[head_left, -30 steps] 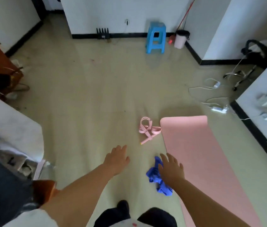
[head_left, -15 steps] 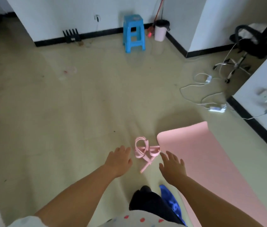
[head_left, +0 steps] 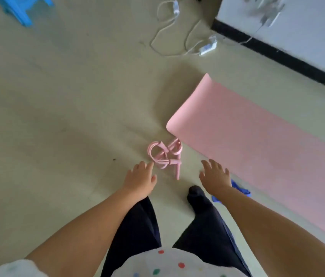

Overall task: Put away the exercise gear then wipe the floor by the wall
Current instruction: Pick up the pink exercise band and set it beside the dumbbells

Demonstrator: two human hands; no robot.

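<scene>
Both hands reach forward and down with bare forearms stretched out, palms facing the floor and fingers loosely spread, holding nothing. Left hand [head_left: 140,179] has its fingertips just beside the pink resistance band [head_left: 164,154], seemingly short of touching it, though contact is hard to judge; right hand [head_left: 215,175] hovers to the other side of the band, near the edge of the pink exercise mat [head_left: 257,144]. That band is a tangle of smooth rubbery tubing with loops and a straight padded handle, lying on the floor [head_left: 58,116] just beside the mat's near corner. Flat and unrolled, the mat has a matte, foam-like surface and rounded corners, and runs off toward the right. A crumpled blue cloth [head_left: 241,189] peeks out from behind the right forearm, at the mat's edge. Below the hands stand two legs in dark trousers, with a dark sock [head_left: 196,193] planted between the band and the cloth. Pale greenish and smooth, the floor carries a faint sheen. Farther off, white cables [head_left: 169,33] loop loosely beside a white adapter [head_left: 207,47], near a white wall with a black skirting board [head_left: 277,55]. A blue plastic stool [head_left: 21,9] shows partly at the upper left.
</scene>
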